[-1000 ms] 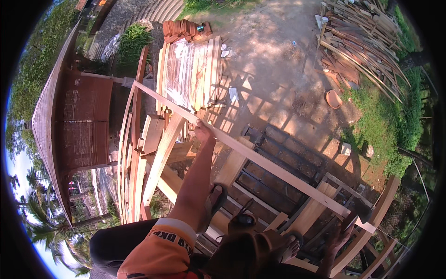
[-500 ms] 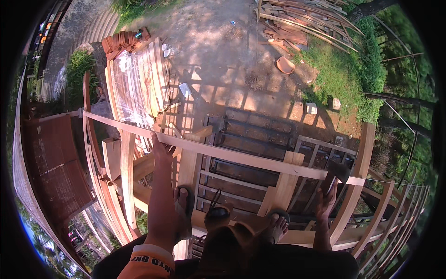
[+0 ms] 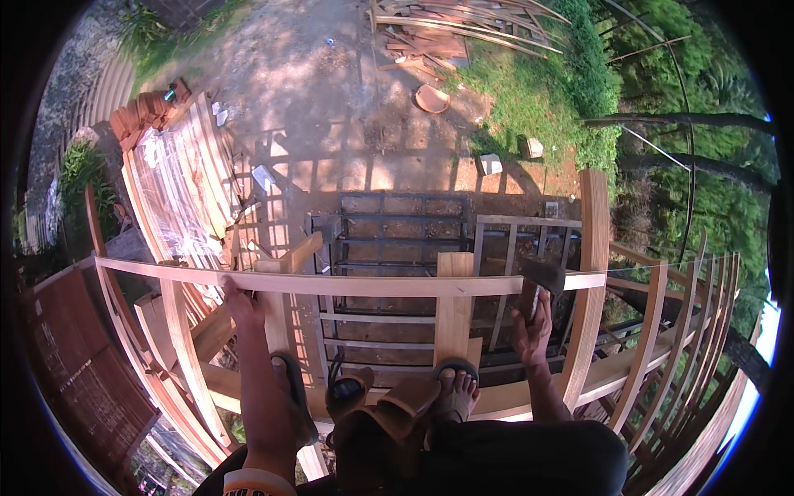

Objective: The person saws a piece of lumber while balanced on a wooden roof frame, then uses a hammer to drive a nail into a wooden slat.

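Note:
A long, thin wooden batten runs across in front of me, over several upright timber posts. My left hand grips it toward its left part, with the fingers partly hidden behind the wood. My right hand is closed round the wooden handle of a hatchet, whose wide dark head is raised by the right part of the batten. Just right of the hatchet, a thick post meets the batten's right end. A thin string stretches onward from there.
My sandalled feet rest on timber high above the ground. Below lie a dark metal frame, a plastic-wrapped stack of planks and an orange basin. More posts line the right; a brown corrugated sheet stands left.
The view has turned, so the scene sits further left and the batten looks nearly level. Both hands keep their holds; the hatchet stays close to the batten's right end.

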`<action>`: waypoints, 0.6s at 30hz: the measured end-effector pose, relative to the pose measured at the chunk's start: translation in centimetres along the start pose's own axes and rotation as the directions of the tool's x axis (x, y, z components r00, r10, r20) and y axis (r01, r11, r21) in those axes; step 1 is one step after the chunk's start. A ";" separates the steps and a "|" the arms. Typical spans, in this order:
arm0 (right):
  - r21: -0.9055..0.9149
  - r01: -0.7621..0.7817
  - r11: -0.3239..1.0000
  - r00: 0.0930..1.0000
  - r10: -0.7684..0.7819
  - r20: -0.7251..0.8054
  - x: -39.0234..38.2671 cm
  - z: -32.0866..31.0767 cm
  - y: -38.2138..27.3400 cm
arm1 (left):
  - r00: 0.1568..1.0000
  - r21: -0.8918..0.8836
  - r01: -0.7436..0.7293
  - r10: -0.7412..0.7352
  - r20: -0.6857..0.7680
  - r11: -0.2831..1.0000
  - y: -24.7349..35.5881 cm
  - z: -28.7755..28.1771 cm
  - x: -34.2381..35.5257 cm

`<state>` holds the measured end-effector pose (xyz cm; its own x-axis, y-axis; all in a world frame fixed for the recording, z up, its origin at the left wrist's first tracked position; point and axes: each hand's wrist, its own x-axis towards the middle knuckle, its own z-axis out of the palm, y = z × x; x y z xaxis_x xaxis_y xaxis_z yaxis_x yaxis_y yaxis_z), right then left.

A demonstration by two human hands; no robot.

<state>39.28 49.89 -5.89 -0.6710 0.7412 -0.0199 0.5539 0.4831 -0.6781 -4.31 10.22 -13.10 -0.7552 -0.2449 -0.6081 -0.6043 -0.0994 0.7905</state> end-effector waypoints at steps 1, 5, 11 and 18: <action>-0.001 -0.004 1.000 1.000 0.004 0.002 0.0 0.0 -0.2 | 1.000 -0.007 -0.006 0.006 -0.014 1.000 0.0 0.2 -0.3; 0.012 -0.006 1.000 1.000 0.006 0.028 0.3 0.1 -0.6 | 0.999 0.007 -0.015 0.015 0.050 1.000 -0.1 -1.4 0.6; -0.061 -0.003 0.998 1.000 0.005 0.023 -0.4 0.2 0.6 | 1.000 0.007 -0.006 0.006 0.013 1.000 0.1 -0.5 -0.2; -0.120 0.118 0.986 0.993 -0.115 0.025 -0.6 0.2 1.3 | 0.999 0.014 -0.004 0.004 0.046 1.000 0.4 0.2 -1.0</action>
<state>40.35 50.00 -6.91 -0.7424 0.6687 0.0403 0.5261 0.6193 -0.5828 -3.88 10.64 -12.20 -0.7683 -0.2005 -0.6078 -0.6045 -0.0846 0.7921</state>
